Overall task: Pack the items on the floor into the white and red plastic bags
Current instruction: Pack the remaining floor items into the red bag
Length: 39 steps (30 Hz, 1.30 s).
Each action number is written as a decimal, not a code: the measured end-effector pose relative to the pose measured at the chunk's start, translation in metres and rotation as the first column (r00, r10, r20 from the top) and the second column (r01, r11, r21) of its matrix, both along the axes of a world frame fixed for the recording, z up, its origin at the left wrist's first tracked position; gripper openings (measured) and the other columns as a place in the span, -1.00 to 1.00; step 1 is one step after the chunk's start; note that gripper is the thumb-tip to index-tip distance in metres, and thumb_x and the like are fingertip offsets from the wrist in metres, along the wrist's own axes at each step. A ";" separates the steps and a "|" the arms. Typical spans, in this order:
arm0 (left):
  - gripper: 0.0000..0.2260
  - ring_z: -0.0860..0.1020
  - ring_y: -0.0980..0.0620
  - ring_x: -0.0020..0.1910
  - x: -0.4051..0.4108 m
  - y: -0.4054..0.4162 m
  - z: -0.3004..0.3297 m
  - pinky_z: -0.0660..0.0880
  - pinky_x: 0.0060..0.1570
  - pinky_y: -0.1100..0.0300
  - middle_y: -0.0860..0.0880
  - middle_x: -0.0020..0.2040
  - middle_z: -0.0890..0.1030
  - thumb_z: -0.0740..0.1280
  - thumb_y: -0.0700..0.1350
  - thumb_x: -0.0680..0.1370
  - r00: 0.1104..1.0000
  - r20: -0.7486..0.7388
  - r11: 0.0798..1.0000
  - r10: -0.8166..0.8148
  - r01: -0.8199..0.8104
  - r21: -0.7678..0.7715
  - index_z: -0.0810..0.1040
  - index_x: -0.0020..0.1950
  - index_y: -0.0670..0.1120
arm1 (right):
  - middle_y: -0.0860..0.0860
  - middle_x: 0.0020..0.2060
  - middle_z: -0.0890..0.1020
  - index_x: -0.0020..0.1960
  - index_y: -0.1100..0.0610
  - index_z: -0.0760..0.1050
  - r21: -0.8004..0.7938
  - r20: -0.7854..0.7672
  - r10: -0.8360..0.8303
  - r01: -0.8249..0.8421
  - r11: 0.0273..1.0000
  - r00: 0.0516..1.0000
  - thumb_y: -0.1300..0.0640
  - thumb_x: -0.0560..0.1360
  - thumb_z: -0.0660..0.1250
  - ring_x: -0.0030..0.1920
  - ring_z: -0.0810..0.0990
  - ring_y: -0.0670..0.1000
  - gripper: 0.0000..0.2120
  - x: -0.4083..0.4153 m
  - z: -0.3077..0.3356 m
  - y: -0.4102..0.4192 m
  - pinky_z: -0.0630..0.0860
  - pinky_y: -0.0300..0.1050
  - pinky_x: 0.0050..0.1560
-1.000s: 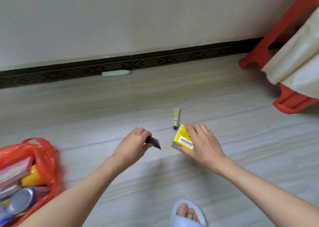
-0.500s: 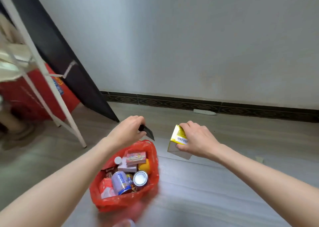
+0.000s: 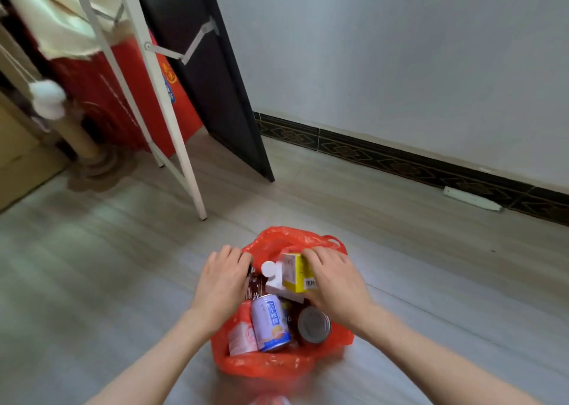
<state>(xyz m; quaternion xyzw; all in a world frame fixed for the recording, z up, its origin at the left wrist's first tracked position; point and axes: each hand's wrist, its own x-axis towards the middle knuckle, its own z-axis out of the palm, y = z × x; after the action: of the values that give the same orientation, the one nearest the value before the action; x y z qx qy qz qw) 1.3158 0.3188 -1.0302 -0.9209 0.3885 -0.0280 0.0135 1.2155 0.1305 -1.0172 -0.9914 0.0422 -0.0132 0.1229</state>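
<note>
The red plastic bag (image 3: 271, 364) stands open on the floor in front of me. In it lie a blue-and-white can (image 3: 271, 324), a silver-topped can (image 3: 314, 325), a pink packet (image 3: 241, 338), a white box (image 3: 281, 287) and a white-capped bottle (image 3: 268, 268). My right hand (image 3: 335, 284) grips a yellow box (image 3: 297, 273) inside the bag's mouth, above the white box. My left hand (image 3: 221, 284) is at the bag's left rim with its fingers curled down on a small dark item (image 3: 250, 269), which is almost hidden. No white bag is in view.
A white metal frame leg (image 3: 184, 164) and a leaning black board (image 3: 221, 96) stand behind the bag to the left, with red fabric (image 3: 123, 96) behind them. A white object (image 3: 471, 200) lies along the dark skirting (image 3: 385, 158) at the right.
My view swung left from the bare floor to the red bag. Both hands carried the dark item and the yellow box over and lowered them into the bag's mouth.
</note>
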 end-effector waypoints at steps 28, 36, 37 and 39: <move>-0.54 0.50 -0.23 0.22 -0.048 -0.172 0.022 0.55 0.00 -0.06 -0.21 0.21 0.55 0.25 0.04 0.37 0.933 -0.039 0.934 -0.358 0.358 -0.006 0.51 0.23 -0.11 | 0.11 0.45 0.26 0.45 0.16 0.19 -0.013 -0.049 -0.282 0.282 0.959 0.958 0.03 0.55 0.19 0.46 0.20 0.07 -0.48 -0.112 -0.004 -0.182 0.05 -0.05 0.46; -0.53 0.50 -0.27 0.21 -0.130 -0.290 -0.010 0.51 0.01 -0.12 -0.22 0.21 0.54 0.42 -0.08 0.35 0.792 -0.060 0.794 -0.608 0.603 -0.085 0.45 0.23 -0.11 | 0.20 0.30 0.39 0.41 0.24 0.22 0.012 -0.208 -0.861 0.881 0.472 0.464 0.05 0.54 0.22 0.30 0.35 0.23 -0.49 -0.292 -0.063 -0.289 0.34 0.06 0.23; -0.54 0.50 -0.27 0.20 -0.135 -0.302 -0.019 0.52 -0.01 -0.12 -0.22 0.20 0.55 0.42 -0.10 0.35 0.789 -0.084 0.793 -0.609 0.603 -0.084 0.45 0.23 -0.12 | 0.21 0.29 0.39 0.40 0.24 0.22 0.008 -0.235 -0.879 0.905 0.425 0.415 0.04 0.54 0.22 0.29 0.35 0.24 -0.48 -0.302 -0.075 -0.297 0.35 0.07 0.22; -0.49 0.52 -0.27 0.18 -0.139 -0.325 -0.045 0.54 -0.06 -0.09 -0.21 0.18 0.56 0.51 -0.13 0.31 0.773 -0.132 0.783 -0.621 0.619 -0.058 0.45 0.21 -0.11 | 0.23 0.26 0.39 0.37 0.28 0.23 0.013 -0.288 -0.904 0.945 0.327 0.316 0.03 0.54 0.22 0.27 0.35 0.26 -0.50 -0.312 -0.098 -0.313 0.36 0.07 0.19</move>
<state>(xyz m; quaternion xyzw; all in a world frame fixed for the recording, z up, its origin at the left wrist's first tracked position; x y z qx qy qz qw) 1.1770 -0.0066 -1.0754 -0.7411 0.6700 0.0332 -0.0297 0.9030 -0.1828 -1.1151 -0.7657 0.6177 0.0367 0.1755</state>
